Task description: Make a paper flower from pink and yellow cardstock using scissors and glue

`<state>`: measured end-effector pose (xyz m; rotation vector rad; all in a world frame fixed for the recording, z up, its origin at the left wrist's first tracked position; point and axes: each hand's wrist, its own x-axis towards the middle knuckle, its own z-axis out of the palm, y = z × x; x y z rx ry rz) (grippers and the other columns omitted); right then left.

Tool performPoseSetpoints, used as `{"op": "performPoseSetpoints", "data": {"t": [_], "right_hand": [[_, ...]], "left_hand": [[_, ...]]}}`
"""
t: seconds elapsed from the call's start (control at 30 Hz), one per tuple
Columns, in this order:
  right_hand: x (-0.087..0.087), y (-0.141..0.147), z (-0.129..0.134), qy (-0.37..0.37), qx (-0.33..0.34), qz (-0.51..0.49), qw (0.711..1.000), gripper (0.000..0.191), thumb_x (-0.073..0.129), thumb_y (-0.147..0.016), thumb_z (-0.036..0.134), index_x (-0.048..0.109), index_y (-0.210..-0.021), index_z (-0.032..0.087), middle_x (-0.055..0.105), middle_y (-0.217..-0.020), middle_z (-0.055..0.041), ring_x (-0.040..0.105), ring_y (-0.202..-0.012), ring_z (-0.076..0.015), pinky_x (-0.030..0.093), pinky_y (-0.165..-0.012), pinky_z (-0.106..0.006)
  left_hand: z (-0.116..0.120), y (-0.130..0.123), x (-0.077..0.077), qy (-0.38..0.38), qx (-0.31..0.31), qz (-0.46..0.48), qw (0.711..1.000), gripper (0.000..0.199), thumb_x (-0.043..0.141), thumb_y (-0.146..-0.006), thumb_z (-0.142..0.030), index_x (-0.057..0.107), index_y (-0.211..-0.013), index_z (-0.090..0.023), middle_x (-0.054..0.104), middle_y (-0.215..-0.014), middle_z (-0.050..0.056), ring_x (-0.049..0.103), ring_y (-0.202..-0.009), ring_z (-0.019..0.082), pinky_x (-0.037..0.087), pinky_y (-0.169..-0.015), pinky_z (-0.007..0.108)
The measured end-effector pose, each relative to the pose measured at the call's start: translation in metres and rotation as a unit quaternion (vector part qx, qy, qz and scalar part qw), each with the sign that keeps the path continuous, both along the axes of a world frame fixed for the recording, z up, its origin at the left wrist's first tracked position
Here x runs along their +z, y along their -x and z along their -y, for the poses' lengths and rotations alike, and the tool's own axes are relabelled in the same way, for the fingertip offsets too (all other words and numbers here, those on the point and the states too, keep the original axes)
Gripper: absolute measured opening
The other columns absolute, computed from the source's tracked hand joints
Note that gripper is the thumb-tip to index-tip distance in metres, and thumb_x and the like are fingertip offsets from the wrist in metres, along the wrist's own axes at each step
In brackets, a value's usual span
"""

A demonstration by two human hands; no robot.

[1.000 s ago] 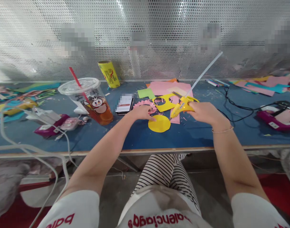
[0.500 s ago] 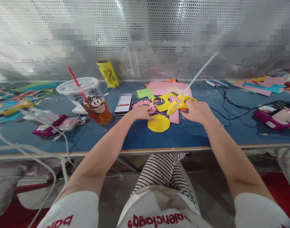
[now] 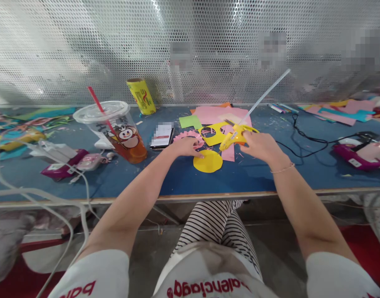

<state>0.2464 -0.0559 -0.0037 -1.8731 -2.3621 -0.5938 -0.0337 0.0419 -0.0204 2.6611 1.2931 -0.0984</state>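
A yellow hot glue gun (image 3: 233,135) is in my right hand (image 3: 260,145), whose fingers wrap round its handle. From its rear a long translucent glue stick (image 3: 267,93) points up and to the right. Its nozzle tips down and left, near the upper right edge of a yellow paper disc (image 3: 208,162). My left hand (image 3: 187,147) rests with fingers apart at the disc's upper left, the thumb touching its edge. Just beyond those fingers lies a pink fringed paper ring (image 3: 190,134), partly covered by the hand.
Behind the glue gun lie yellow paper with a cut hole (image 3: 222,128), pink sheets (image 3: 208,114) and a green piece (image 3: 190,121). To the left are a phone (image 3: 163,135), a drink cup with a red straw (image 3: 126,136) and a yellow tube (image 3: 141,97). Cables (image 3: 314,142) trail on the right.
The glue gun has shifted slightly up and right in my right hand, and its nozzle is farther from the disc. My left hand and the yellow disc stay almost where they were.
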Motion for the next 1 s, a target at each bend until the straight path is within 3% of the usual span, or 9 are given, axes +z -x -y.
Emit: {"op": "performPoseSetpoints", "data": {"t": [0.57,1.0], "right_hand": [[0.006,-0.012,0.002,0.035,0.031,0.012,0.999,0.032,0.042,-0.086,0.042,0.054,-0.100,0.016,0.067,-0.083,-0.0089,0.058,-0.064,-0.0199,0.022,-0.051,-0.030],[0.008,-0.014,0.006,0.036,0.050,0.016,0.998,0.026,0.046,-0.083,0.040,0.055,-0.096,0.018,0.066,-0.085,-0.0068,0.057,-0.067,-0.0188,0.024,-0.052,-0.029]], "left_hand": [[0.004,-0.001,0.005,0.010,0.004,0.003,1.000,0.051,0.060,-0.062,-0.065,0.049,-0.080,-0.018,0.056,-0.083,0.006,0.049,-0.071,0.018,0.026,-0.057,0.028],[0.004,-0.001,0.005,0.017,0.005,-0.004,1.000,0.053,0.059,-0.062,-0.065,0.052,-0.084,-0.017,0.058,-0.087,0.007,0.051,-0.073,0.019,0.027,-0.057,0.029]]}}
